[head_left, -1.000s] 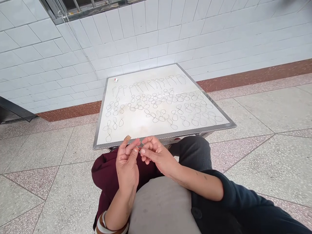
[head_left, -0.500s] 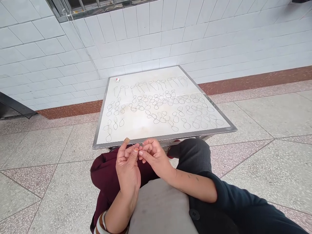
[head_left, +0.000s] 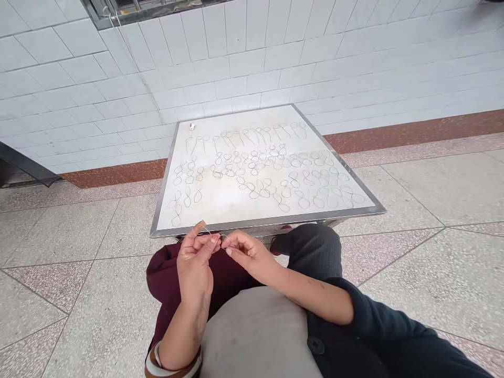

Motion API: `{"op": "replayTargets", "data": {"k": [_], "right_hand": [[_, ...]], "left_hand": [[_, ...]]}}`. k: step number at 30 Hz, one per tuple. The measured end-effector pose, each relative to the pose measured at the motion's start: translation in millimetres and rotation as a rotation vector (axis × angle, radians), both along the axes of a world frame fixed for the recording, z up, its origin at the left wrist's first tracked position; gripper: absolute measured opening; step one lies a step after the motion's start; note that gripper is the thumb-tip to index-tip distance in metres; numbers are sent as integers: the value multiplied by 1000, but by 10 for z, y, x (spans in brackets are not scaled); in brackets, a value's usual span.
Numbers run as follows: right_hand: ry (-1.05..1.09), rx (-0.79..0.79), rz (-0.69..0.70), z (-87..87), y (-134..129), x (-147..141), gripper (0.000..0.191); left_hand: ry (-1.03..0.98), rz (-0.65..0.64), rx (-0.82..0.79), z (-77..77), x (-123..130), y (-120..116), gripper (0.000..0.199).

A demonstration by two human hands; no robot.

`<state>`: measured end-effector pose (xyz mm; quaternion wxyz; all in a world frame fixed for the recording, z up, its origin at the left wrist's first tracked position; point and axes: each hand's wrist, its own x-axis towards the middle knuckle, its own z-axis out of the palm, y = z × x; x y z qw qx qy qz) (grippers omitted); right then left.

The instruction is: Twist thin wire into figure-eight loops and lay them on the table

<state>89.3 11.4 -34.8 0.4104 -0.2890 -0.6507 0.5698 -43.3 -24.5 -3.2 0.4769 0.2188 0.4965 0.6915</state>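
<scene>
Just in front of the table's near edge, my left hand [head_left: 196, 268] pinches a thin wire [head_left: 207, 229] between thumb and fingers. The wire curves up past the index finger, which has a tan wrap [head_left: 201, 223] at its tip. Close beside it, my right hand [head_left: 254, 258] is closed in a pinch on the wire's other side, where a thin bend shows by the fingertips. How the wire runs between the two hands is too fine to make out. On the white table [head_left: 228, 207] lie several figure-eight wire loops [head_left: 303, 199].
Along the table's far side is a row of single wire loops with long tails [head_left: 246, 135]. A small red and white object [head_left: 192, 126] sits at the far left corner. Metal edging [head_left: 268, 220] borders the tabletop. Behind stands a white tiled wall [head_left: 244, 58].
My hands have drawn slightly apart, the left one moving left. More of the curved wire shows by the left fingers. The camera view has shifted a little.
</scene>
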Motion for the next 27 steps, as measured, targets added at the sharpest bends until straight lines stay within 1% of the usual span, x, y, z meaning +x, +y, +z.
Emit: {"op": "replayTargets", "data": {"k": [2,4,6,9,11,12,14,15,16,20,21,23,27], "right_hand": [[-90,104,-1,-9,18,28,12],[-129,159,-34,-14,29,48,15],[-94,146,-38,-16,30,56,15],[-13,43,53,-23,20,57,17],[-20,4,80,-35,14,61,20],[-45,17,76,-42,14,68,21],[-136,97,60,-55,20,98,22],[-190,167,53,-60,25,121,23],[-244,259,48,-63,31,150,24],[-457,727,-16,-81,31,299,25],[-511,801,-30,-89,20,340,26],[-598,852,-44,-112,-18,423,27],[-668,800,-48,-172,-107,617,25]], "left_hand": [[52,-11,-6,-4,-38,-3,50],[113,-24,-9,-6,-56,-6,51],[161,-27,0,-8,-55,-6,51],[181,-18,23,-18,-47,-4,51],[168,-17,31,-26,-60,-2,52],[163,-19,34,-26,-77,-2,53],[173,-30,39,-15,-131,0,55],[190,-45,40,-2,-164,0,56],[216,-66,40,16,-198,1,57],[343,-197,13,104,-295,7,55],[369,-232,2,118,-301,11,54],[406,-283,-17,126,-291,18,52],[416,-338,-23,73,-237,33,52]]}}
